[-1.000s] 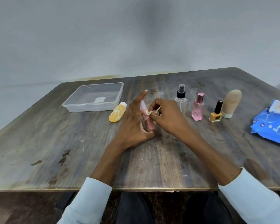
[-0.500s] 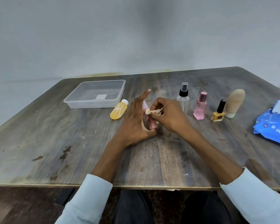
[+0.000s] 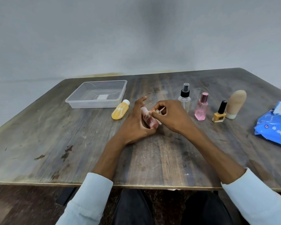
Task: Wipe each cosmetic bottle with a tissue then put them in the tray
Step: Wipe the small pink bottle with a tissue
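Two hands meet at mid-desk [image 3: 39,140] over a small pink bottle [image 3: 148,118]: the left hand [image 3: 135,124] props it tilted with thumb and palm, fingers splayed, apparently to leave its side exposed, while the right hand [image 3: 170,116] is pinched shut on a scrap of tissue [image 3: 159,111] pressed to it. An empty clear tray [image 3: 96,95] waits beyond, a yellow bottle [image 3: 120,110] lying just beside it. Four more bottles stand to the right, near a blue wipes pack [image 3: 274,127].
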